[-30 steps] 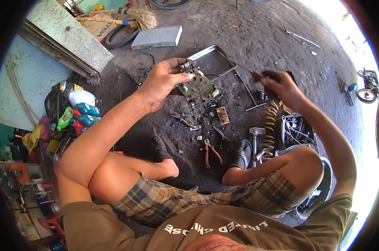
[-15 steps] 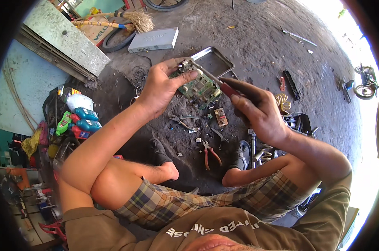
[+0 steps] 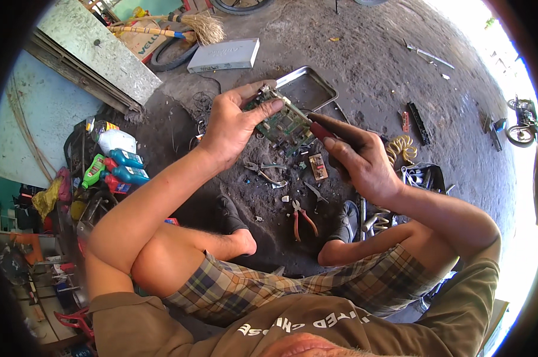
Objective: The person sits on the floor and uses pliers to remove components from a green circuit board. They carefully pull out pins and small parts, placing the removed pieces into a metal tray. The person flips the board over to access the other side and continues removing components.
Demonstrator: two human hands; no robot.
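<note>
Pinched in my left hand [image 3: 230, 122] is a green circuit board [image 3: 284, 128], tilted above the ground, thumb across its upper face. My right hand [image 3: 367, 163] is closed round the red handle of a screwdriver [image 3: 320, 131]. Its shaft lies along the board's upper right edge, pointing toward my left fingers; I cannot make out exactly where the tip touches. Below the board, a small brown circuit board [image 3: 318, 168] rests on the dark ground. Around it lie grey pliers [image 3: 263, 172] and red-handled cutters [image 3: 303, 221].
Behind the board sits a shallow metal tray [image 3: 334, 95], with a flat silver-grey box [image 3: 224, 56] farther back. To the right are a coiled yellowish hose [image 3: 401, 149] and an open case of tools [image 3: 423, 175]. Several bottles [image 3: 129, 174] stand at the left.
My right hand has shifted slightly left, and the screwdriver lies closer along the board's edge. The left hand keeps its hold on the board. The whole view has shifted slightly.
</note>
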